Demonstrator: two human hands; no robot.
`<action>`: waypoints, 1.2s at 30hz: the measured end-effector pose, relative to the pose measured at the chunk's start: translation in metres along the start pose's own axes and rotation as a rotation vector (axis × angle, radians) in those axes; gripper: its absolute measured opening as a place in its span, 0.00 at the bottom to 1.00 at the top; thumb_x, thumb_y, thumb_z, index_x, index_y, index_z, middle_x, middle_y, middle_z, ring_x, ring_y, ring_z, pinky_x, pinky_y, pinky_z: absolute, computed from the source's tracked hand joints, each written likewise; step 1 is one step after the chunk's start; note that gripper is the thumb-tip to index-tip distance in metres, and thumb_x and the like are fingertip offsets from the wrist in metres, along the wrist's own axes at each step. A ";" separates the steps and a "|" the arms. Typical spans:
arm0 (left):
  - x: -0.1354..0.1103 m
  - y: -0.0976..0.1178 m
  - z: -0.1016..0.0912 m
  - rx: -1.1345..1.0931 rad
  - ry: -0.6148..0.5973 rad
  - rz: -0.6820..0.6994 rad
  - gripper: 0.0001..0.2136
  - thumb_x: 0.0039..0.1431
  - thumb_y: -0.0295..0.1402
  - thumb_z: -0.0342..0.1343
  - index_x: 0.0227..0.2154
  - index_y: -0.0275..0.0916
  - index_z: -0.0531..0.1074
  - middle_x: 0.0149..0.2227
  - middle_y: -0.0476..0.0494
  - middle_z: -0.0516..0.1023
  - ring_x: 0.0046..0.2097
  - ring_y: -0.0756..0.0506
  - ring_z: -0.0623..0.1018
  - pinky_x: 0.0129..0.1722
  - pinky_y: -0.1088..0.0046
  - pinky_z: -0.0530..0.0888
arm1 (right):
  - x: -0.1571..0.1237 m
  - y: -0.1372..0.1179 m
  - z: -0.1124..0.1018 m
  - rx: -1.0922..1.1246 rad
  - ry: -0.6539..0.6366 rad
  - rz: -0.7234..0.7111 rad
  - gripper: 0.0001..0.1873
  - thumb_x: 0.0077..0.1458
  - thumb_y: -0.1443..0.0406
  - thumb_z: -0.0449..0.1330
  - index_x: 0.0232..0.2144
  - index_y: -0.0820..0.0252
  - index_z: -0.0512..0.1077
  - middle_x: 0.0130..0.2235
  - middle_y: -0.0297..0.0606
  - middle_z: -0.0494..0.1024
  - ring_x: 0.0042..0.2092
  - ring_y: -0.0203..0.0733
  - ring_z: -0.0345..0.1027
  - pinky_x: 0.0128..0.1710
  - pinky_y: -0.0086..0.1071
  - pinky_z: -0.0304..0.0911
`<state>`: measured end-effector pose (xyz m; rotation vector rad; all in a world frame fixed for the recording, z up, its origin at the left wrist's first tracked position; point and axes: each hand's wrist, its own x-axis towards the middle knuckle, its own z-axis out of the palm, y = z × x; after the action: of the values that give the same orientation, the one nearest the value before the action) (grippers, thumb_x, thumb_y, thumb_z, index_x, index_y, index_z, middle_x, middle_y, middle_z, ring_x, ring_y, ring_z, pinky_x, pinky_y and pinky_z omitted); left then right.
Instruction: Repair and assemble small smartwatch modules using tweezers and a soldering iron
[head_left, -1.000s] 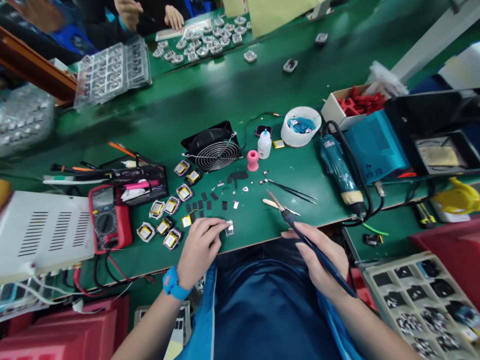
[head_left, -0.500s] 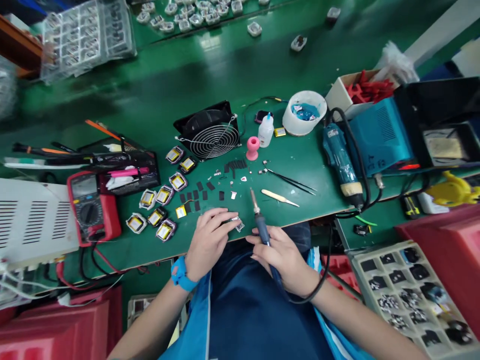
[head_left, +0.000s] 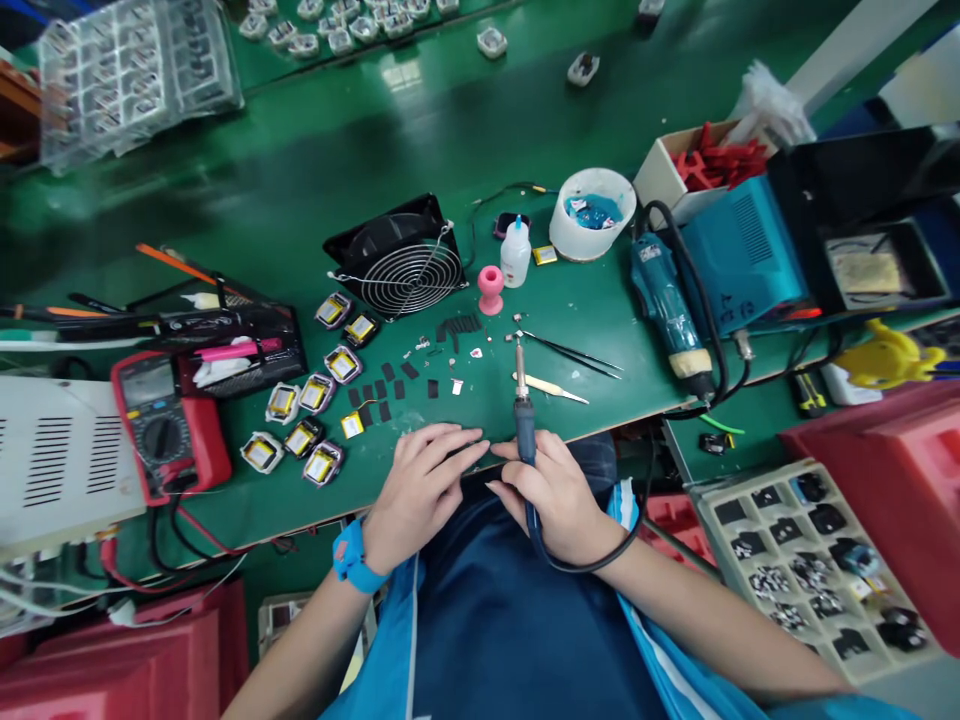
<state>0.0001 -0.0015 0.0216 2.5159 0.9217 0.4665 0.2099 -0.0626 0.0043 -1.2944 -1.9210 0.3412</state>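
My right hand [head_left: 559,490] is closed around the dark handle of a soldering iron [head_left: 526,430], whose metal tip points up and away over the bench. My left hand [head_left: 426,480], with a blue band [head_left: 358,556] at the wrist, lies at the bench's front edge, fingers stretched toward the right hand. Whatever may be under its fingertips is hidden. Beyond the hands lie a cream-handled tool [head_left: 551,388], black tweezers [head_left: 574,355], several black pads [head_left: 386,390] and a small yellow battery [head_left: 352,425].
Several watch-like cases [head_left: 322,463] sit at left beside a red multimeter [head_left: 169,425]. A fan [head_left: 409,270], white bottle [head_left: 515,255], pink stand [head_left: 490,290] and white tub [head_left: 592,240] stand farther back. A teal soldering station [head_left: 742,260] and electric screwdriver [head_left: 670,305] are at right.
The soldering iron has swung more upright, its tip now farther from me. The small clear-and-metal part by my left fingertips is out of sight. The view has shifted slightly right.
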 end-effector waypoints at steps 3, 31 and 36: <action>0.001 0.000 0.002 0.045 0.018 -0.055 0.17 0.69 0.24 0.52 0.56 0.47 0.72 0.52 0.41 0.79 0.53 0.40 0.75 0.51 0.59 0.73 | -0.004 0.000 -0.001 0.042 0.015 0.028 0.04 0.63 0.70 0.61 0.39 0.56 0.71 0.42 0.46 0.83 0.43 0.48 0.72 0.43 0.42 0.70; 0.012 0.000 0.007 -0.045 0.216 -0.163 0.04 0.67 0.26 0.57 0.37 0.40 0.74 0.37 0.47 0.81 0.41 0.46 0.78 0.44 0.66 0.74 | -0.002 0.002 -0.015 0.284 -0.042 0.007 0.26 0.71 0.48 0.49 0.58 0.58 0.69 0.49 0.49 0.81 0.47 0.48 0.75 0.45 0.43 0.72; 0.010 0.000 0.007 -0.077 0.189 -0.194 0.03 0.68 0.29 0.57 0.40 0.41 0.76 0.39 0.45 0.81 0.42 0.45 0.77 0.44 0.67 0.75 | -0.020 0.001 -0.054 0.451 0.035 0.370 0.23 0.68 0.48 0.56 0.57 0.54 0.70 0.40 0.42 0.81 0.46 0.49 0.80 0.46 0.43 0.76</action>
<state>0.0102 0.0030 0.0178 2.3142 1.1815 0.6723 0.2537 -0.0897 0.0305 -1.3233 -1.4530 0.8768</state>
